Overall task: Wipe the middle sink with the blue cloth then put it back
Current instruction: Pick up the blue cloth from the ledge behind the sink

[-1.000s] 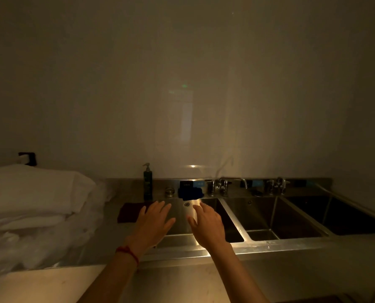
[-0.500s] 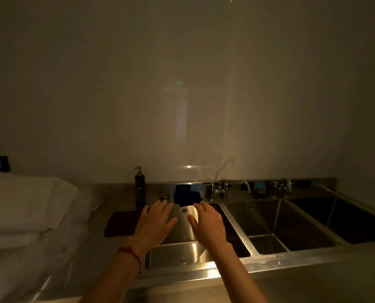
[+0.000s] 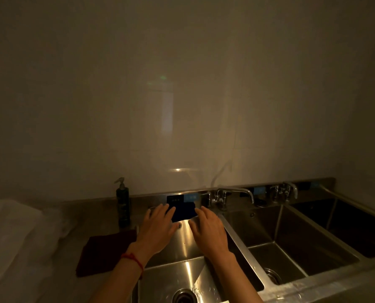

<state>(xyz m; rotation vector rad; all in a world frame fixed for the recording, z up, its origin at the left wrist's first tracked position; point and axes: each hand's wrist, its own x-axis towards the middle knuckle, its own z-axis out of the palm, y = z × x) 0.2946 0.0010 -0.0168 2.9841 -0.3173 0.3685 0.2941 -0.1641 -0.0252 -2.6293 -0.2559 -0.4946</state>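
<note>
The blue cloth point(image 3: 184, 212) hangs over the back rim of the left sink, dark in the dim light. My left hand point(image 3: 157, 229) reaches toward it with fingers spread, fingertips at the cloth's left edge. My right hand point(image 3: 208, 230) is stretched out flat beside it, fingertips at the cloth's right edge. Neither hand holds anything. The middle sink point(image 3: 287, 235) lies to the right of my hands, steel, with a drain at its front. A red string circles my left wrist.
A dark red cloth point(image 3: 104, 253) lies on the counter left of the sinks. A pump bottle point(image 3: 123, 203) stands behind it. Two taps point(image 3: 232, 194) rise along the back rim. A third sink point(image 3: 346, 226) is at the far right. White plastic sheeting point(image 3: 14, 232) covers the left counter.
The view has dropped and come closer to the sinks. Both hands have reached forward from above the left sink's front to the blue cloth at its back rim.
</note>
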